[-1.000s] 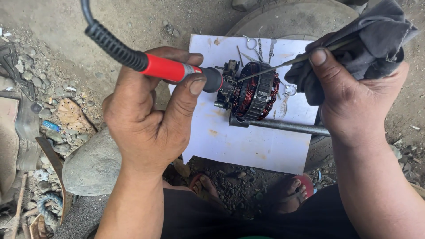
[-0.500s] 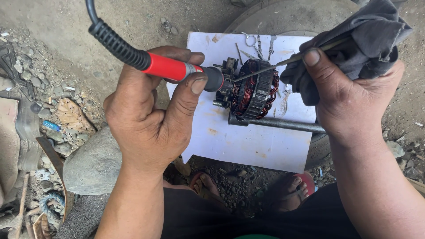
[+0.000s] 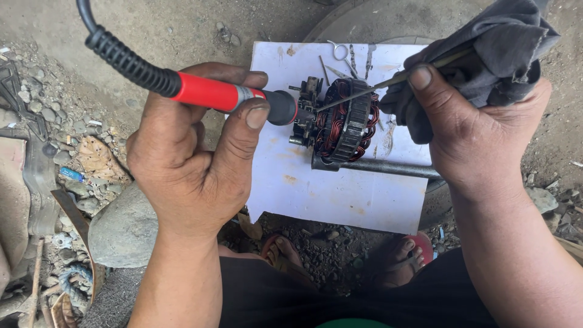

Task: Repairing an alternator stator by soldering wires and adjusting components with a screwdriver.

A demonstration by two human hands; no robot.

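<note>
My left hand [image 3: 188, 164] grips a red-handled soldering iron [image 3: 212, 94] with a ribbed black cord; its black front end points right, at a small dark part on the side of a stator [image 3: 346, 121]. The stator is a black ring wound with copper wire, standing on edge on a white sheet [image 3: 328, 188]. My right hand [image 3: 473, 133] holds a dark grey cloth [image 3: 498, 54] and a thin metal rod [image 3: 376, 85], whose tip reaches the top of the stator windings from the right.
A grey metal bar [image 3: 388, 167] lies on the sheet under the stator. Small clips and pins [image 3: 346, 58] lie at the sheet's top edge. A large stone [image 3: 124, 231] and scrap metal [image 3: 30, 182] sit on gravel at left. My sandalled feet [image 3: 407, 258] are below.
Both hands and the tools stay at the stator; the view has shifted slightly. The rod tip has moved a little along the windings.
</note>
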